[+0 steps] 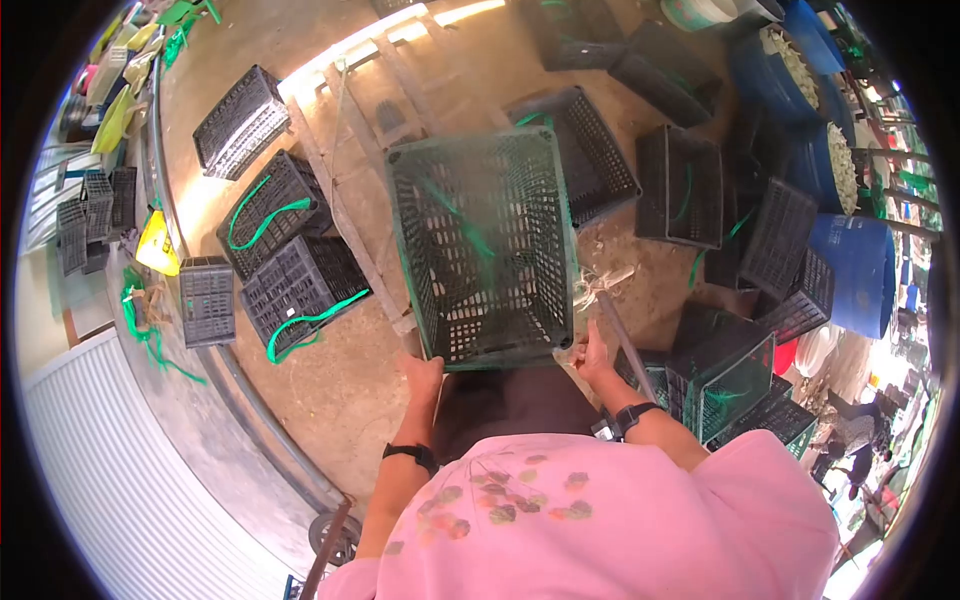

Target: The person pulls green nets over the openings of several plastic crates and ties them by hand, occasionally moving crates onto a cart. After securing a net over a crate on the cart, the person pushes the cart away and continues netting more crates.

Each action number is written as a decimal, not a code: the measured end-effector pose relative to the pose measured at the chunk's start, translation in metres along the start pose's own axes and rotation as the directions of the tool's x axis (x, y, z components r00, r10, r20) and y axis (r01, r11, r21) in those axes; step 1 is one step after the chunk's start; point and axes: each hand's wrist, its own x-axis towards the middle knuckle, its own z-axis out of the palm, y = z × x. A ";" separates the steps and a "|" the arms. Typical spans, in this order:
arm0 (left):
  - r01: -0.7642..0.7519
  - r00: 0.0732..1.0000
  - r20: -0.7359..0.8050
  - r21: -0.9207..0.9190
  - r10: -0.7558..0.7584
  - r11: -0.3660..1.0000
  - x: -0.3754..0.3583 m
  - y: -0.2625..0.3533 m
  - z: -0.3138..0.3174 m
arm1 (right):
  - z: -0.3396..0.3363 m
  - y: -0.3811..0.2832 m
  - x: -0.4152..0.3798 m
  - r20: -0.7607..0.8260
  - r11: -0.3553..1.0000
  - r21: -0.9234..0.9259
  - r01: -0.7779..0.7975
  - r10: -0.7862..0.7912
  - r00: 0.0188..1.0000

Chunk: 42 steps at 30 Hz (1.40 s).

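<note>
In front of my body is a dark, green-rimmed plastic crate [537, 245] with perforated walls, its open top facing me. My left hand [424, 377] is closed on the crate's near left corner. At the near right corner, my right hand [594, 357] grips the rim, with one finger pointing up along the outside. Green strapping shows through the crate's mesh. Just beyond, another black crate [600, 160] lies on the floor, partly hidden by the held one. The undersides of both hands are out of sight.
Black crates with green straps [305, 285] lie to the left, beside a wooden frame [350, 200]. More crates [680, 185] stand on the right, near blue barrels [850, 270]. A pole [625, 340] slants by my right hand. Corrugated metal sheeting [150, 470] is at lower left.
</note>
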 end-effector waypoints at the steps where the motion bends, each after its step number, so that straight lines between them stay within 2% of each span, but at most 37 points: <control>1: 0.182 0.971 0.169 -0.085 -0.166 0.980 0.005 -0.017 0.006 | -0.001 0.005 0.005 -0.042 1.000 -0.010 -0.004 0.003 0.999; 2: 0.369 0.897 0.332 -0.199 -0.292 0.908 0.009 -0.035 0.012 | 0.000 0.008 0.009 -0.081 1.000 -0.017 -0.007 0.006 0.997; 4: 0.712 0.635 0.657 -0.293 -0.406 0.638 0.010 -0.055 0.011 | 0.002 0.007 0.016 -0.058 1.000 -0.011 0.012 -0.012 0.998; 7: 0.549 0.831 0.514 -0.702 -0.212 0.453 -0.017 -0.053 0.011 | 0.018 0.017 0.045 -0.107 0.995 0.081 0.057 -0.048 0.993; 9: 0.497 0.865 0.471 -0.760 -0.173 0.418 -0.029 -0.039 0.001 | 0.030 0.017 0.045 -0.115 0.981 0.186 0.046 -0.025 0.993; 12: 0.409 0.909 0.412 -0.847 -0.068 0.339 -0.037 -0.025 -0.011 | 0.006 0.023 0.066 0.180 0.980 0.174 -0.094 0.062 0.982; 13: 0.382 0.920 0.392 -0.872 -0.030 0.307 -0.037 -0.027 -0.011 | 0.010 0.020 0.056 0.168 0.984 0.154 -0.095 0.068 0.983; 15: 0.390 0.918 0.396 -0.896 -0.015 0.213 -0.032 -0.031 -0.005 | 0.023 0.006 0.035 0.148 0.989 0.119 -0.093 0.075 0.986; 17: 0.385 0.922 0.388 -0.918 0.016 0.092 -0.022 -0.042 0.012 | 0.030 -0.004 0.022 0.258 0.984 0.096 -0.150 0.121 0.958; 19: 0.410 0.912 0.410 -0.909 -0.013 0.070 0.002 -0.070 0.037 | 0.012 0.002 0.040 0.414 0.967 0.095 -0.236 0.177 0.893; 20: 0.418 0.909 0.417 -0.907 -0.026 0.053 0.009 -0.081 0.045 | 0.011 0.004 0.039 0.375 0.974 0.102 -0.204 0.152 0.914; 21: 0.380 0.902 0.418 -0.887 0.107 0.261 0.006 -0.067 0.031 | 0.017 0.004 0.034 0.341 0.979 0.107 -0.171 0.125 0.932; 24: 0.227 0.926 0.365 -0.741 0.095 0.631 0.015 -0.078 0.024 | 0.001 0.015 0.052 0.323 0.996 0.061 -0.061 0.038 0.946; 25: 0.295 0.887 0.458 -0.662 0.060 0.689 0.023 -0.114 0.030 | -0.005 0.021 0.066 0.342 0.999 0.037 -0.023 0.009 0.940; 27: 0.159 0.933 0.359 -0.461 0.020 0.873 0.026 -0.125 0.042 | -0.019 0.032 0.088 0.348 0.998 -0.024 0.055 -0.043 0.936; 28: 0.054 0.980 0.189 -0.532 0.057 0.845 0.008 -0.080 0.032 | -0.021 0.038 0.094 0.349 0.994 -0.050 0.098 -0.075 0.934; 29: 0.050 0.985 0.162 -0.586 0.057 0.809 0.008 -0.096 0.039 | -0.017 0.039 0.093 0.339 0.994 -0.020 0.108 -0.095 0.936; 31: 0.121 0.976 0.213 -0.720 0.051 0.684 0.004 -0.078 0.028 | -0.008 0.034 0.082 0.307 0.992 0.038 0.123 -0.129 0.943; 32: 0.162 0.969 0.240 -0.774 0.048 0.612 0.004 -0.066 0.021 | 0.001 0.026 0.075 0.355 0.990 0.006 0.140 -0.133 0.925; 34: 0.117 0.972 0.215 -0.786 0.092 0.607 0.017 -0.047 0.012 | 0.017 0.010 0.061 0.449 0.983 -0.068 0.173 -0.125 0.885; 35: 0.093 0.973 0.201 -0.789 0.111 0.607 0.024 -0.043 0.008 | 0.023 0.010 0.066 0.416 0.963 -0.102 0.249 -0.186 0.890; 37: -0.058 0.949 0.190 -0.678 0.250 0.733 0.039 -0.069 0.014 | 0.021 0.010 0.085 0.349 0.904 -0.177 0.390 -0.313 0.883; 38: -0.141 0.927 0.195 -0.611 0.321 0.779 0.049 -0.085 0.018 | 0.020 0.015 0.101 0.325 0.920 -0.135 0.368 -0.310 0.894; 40: -0.198 0.963 0.139 -0.220 0.232 0.955 0.065 -0.119 0.008 | 0.013 0.028 0.140 0.370 0.987 0.126 0.095 -0.136 0.919; 41: -0.194 0.976 0.099 -0.002 0.194 0.981 0.072 -0.132 -0.003 | 0.014 0.030 0.150 0.395 0.984 0.180 0.006 -0.078 0.915; 42: -0.030 0.997 0.065 -0.139 0.040 0.990 0.081 -0.142 -0.017 | 0.016 0.022 0.148 0.316 0.958 -0.119 0.260 -0.211 0.925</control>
